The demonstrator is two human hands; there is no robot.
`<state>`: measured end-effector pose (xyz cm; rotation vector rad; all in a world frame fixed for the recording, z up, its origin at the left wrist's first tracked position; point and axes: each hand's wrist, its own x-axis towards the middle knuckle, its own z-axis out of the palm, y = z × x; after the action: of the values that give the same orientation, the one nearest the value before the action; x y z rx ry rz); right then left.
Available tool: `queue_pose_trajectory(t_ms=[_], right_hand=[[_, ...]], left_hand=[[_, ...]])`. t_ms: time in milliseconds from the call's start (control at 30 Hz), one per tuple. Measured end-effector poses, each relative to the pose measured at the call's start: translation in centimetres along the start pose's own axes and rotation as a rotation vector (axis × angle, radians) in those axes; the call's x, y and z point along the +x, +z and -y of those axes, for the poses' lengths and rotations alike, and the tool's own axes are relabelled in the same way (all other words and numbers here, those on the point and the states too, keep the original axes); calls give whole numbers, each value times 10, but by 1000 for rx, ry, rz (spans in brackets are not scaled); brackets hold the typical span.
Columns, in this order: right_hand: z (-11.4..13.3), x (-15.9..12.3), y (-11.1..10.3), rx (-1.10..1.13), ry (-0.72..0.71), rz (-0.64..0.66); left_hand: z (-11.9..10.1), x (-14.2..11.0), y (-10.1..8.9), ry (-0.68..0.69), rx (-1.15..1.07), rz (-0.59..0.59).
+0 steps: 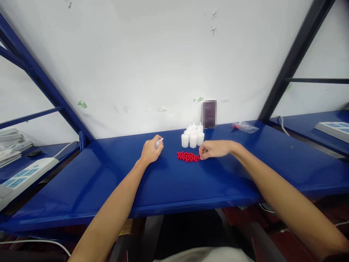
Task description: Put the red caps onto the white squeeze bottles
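Note:
My left hand [152,150] is wrapped round a small white squeeze bottle [157,143], whose narrow nozzle points up and right. Most of that bottle is hidden by the fingers. My right hand [214,149] is closed in a pinch, its fingertips down at the right end of a loose patch of small round red pieces [187,157]. What sits between those fingertips, if anything, is too small to make out. Just behind the red pieces stands a cluster of several white bottles [193,140], upright, with pointed nozzles.
A blue table [174,185] runs up to a white wall. Against the wall leans a dark, blurred-out rectangular object [209,114]. A clear plastic bag [246,127] with something red in it lies at the back right. White power strips [25,178] and papers [12,145] are off to the left.

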<state>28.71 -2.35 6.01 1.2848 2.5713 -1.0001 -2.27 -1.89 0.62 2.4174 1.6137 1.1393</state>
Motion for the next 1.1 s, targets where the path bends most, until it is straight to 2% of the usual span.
queue_pose_trajectory(t_ms=[200,733,933,1100], right_hand=[[7,-1,2,-62,39,-26],[8,2,7,-83,-27,-54],[-1,5,3,-140,-3,-248],[-10,9,3,-228,27,-306]], left_hand=[[0,0,1,-4,-2,1],[-5,-1,4,41,-25,41],[-6,-1,3,53,-42,48],[-8,-1,3,57,-48,56]])
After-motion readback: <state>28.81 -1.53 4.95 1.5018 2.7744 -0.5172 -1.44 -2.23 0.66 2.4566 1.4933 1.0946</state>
